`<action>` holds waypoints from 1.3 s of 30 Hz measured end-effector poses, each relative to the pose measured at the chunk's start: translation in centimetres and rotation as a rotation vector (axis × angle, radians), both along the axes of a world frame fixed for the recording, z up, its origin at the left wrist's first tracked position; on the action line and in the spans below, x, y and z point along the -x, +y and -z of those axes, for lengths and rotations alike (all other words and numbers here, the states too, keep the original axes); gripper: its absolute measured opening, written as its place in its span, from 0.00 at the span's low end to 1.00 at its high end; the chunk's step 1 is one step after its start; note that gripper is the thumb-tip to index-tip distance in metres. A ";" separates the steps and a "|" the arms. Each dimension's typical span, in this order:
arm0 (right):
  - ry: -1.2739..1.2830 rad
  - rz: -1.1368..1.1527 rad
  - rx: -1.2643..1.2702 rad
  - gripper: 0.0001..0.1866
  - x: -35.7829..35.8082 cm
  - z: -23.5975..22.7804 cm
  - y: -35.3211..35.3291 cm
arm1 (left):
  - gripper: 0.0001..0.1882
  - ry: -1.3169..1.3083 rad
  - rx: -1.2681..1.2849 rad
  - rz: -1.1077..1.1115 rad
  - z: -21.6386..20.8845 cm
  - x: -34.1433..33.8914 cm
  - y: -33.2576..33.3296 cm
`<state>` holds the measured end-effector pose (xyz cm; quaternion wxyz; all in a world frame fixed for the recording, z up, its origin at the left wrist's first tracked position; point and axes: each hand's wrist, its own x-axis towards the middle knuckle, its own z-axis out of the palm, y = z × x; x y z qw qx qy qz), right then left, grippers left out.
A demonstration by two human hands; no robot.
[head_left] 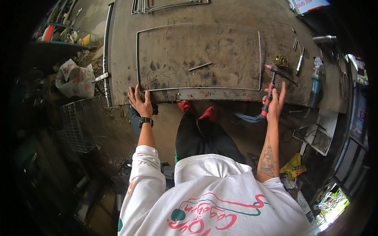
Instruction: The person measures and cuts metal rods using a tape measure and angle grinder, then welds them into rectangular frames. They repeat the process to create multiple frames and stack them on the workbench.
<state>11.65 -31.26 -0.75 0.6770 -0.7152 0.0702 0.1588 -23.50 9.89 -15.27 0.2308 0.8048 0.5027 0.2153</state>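
A thin metal rod bent into a rectangular frame lies flat on the worktable, its far side slightly bowed. My left hand rests at the table's near edge by the frame's near left corner, fingers spread; whether it touches the rod I cannot tell. In my right hand is a TIG welding torch with a red and black handle, held near the frame's right side. The torch's pink nozzle points left, close to the frame's near right part. Inside the frame lies a short metal tube.
Right of the frame lie a yellow-black tape measure, a marker-like stick and a teal angle grinder. More bent rods lie at the far edge. A long pipe runs along the table's left side; a wire cage stands below.
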 end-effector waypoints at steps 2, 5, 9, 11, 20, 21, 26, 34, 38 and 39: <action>-0.037 -0.065 0.067 0.27 0.0 -0.1 1.9 | 0.32 -0.005 -0.019 -0.001 0.3 -0.1 0.3; -0.086 -0.217 0.171 0.28 1.1 -0.8 5.4 | 0.33 -0.016 0.027 -0.004 0.2 -0.1 0.4; 0.012 -0.551 0.192 0.32 5.3 -0.2 8.2 | 0.33 -0.040 0.052 -0.003 -0.3 -0.3 0.3; 0.098 -0.668 0.233 0.32 7.3 -0.4 9.2 | 0.33 -0.037 0.063 0.002 -0.3 -0.4 0.5; 0.109 -0.782 0.302 0.29 9.9 1.0 12.0 | 0.34 -0.049 0.064 0.000 -0.1 -0.3 0.4; 0.097 -0.785 0.309 0.29 9.9 1.1 12.0 | 0.34 -0.047 0.059 0.003 -0.1 -0.2 0.4; 0.030 -0.787 0.347 0.27 10.2 0.7 12.3 | 0.36 -0.060 0.071 0.019 0.1 0.0 0.6; -0.090 -0.776 0.386 0.26 10.5 1.6 12.2 | 0.38 0.022 0.069 0.023 0.0 -0.1 0.7; -0.128 -0.765 0.325 0.28 10.6 1.8 12.0 | 0.37 -0.041 0.103 0.014 0.0 0.0 0.6; -0.139 -0.756 0.334 0.29 10.7 1.7 11.9 | 0.35 -0.046 0.102 0.001 0.1 -0.1 0.5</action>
